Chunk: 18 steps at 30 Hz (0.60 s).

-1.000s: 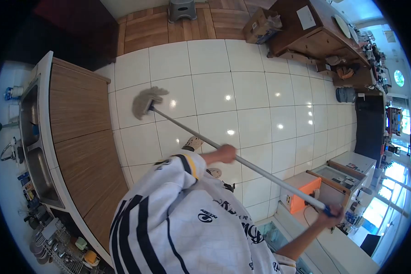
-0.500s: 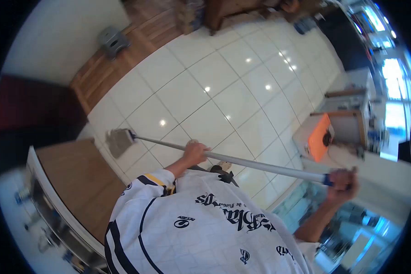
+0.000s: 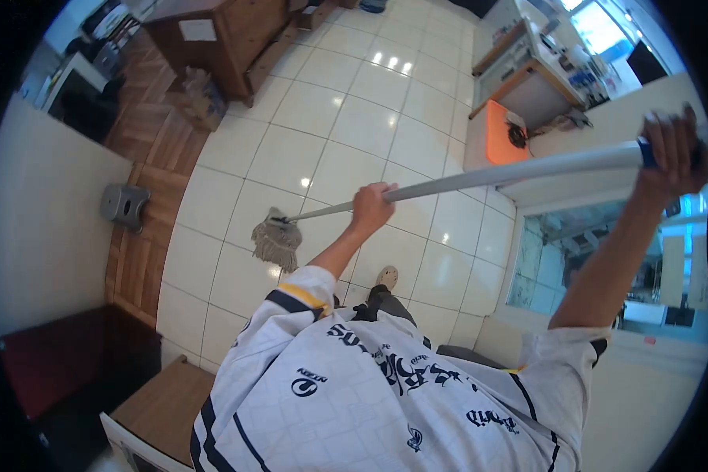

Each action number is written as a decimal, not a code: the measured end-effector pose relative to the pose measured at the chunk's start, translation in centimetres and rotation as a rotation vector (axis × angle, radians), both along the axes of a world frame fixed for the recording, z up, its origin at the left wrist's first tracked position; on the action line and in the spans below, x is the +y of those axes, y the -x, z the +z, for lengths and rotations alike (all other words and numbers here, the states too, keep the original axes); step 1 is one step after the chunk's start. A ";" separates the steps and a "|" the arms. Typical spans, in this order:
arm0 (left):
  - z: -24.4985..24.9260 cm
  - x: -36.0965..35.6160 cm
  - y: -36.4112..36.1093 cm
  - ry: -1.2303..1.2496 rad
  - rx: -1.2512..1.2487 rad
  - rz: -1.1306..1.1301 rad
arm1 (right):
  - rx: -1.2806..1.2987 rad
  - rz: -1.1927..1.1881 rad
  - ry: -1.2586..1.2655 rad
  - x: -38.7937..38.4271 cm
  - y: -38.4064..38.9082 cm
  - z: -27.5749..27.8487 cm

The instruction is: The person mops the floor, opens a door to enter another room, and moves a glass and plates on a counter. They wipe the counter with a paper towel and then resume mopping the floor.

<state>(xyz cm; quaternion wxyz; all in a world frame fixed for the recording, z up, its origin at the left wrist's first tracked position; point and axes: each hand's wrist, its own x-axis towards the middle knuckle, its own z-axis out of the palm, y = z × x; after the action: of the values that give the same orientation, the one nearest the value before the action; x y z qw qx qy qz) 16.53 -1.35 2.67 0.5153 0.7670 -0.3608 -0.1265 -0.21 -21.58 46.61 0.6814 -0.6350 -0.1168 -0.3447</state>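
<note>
A string mop (image 3: 519, 170) with a long grey pole slants across the view, and its grey string head (image 3: 278, 242) lies on the white tiled floor. My left hand (image 3: 374, 206) is closed around the middle of the pole. Higher up at the right, my right hand (image 3: 673, 154) wraps around the blue end of the pole. Both arms are stretched away from my body, the right one raised higher.
A grey step stool (image 3: 125, 206) stands on the wooden floor strip at the left. Beyond it is a brown wooden desk (image 3: 236, 39) with a cardboard box (image 3: 194, 102) beside it. An orange-lidded box (image 3: 502, 135) sits by the right wall. A wooden-topped cabinet (image 3: 161, 400) is at lower left.
The mop head has moved away from the cabinet at the left, further out over the tiles. My right hand has risen with the pole's end, and the view has turned.
</note>
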 end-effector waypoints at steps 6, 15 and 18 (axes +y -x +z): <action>-0.3 4.5 0.2 -0.093 -0.039 0.109 | 0.033 0.542 -0.110 -0.4 -5.4 -2.2; -8.4 17.4 2.9 -0.363 0.010 0.133 | 0.086 0.140 -0.506 4.6 -7.4 -15.8; -11.1 21.7 4.1 -0.490 0.086 0.060 | 0.134 0.061 -0.617 7.1 -5.8 -20.5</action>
<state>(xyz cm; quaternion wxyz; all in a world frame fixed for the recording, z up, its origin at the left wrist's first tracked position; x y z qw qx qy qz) 12.44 20.35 -8.40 0.3325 0.8732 -0.2744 -0.2273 5.59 -14.43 26.15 0.8581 -0.4158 0.0196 -0.3006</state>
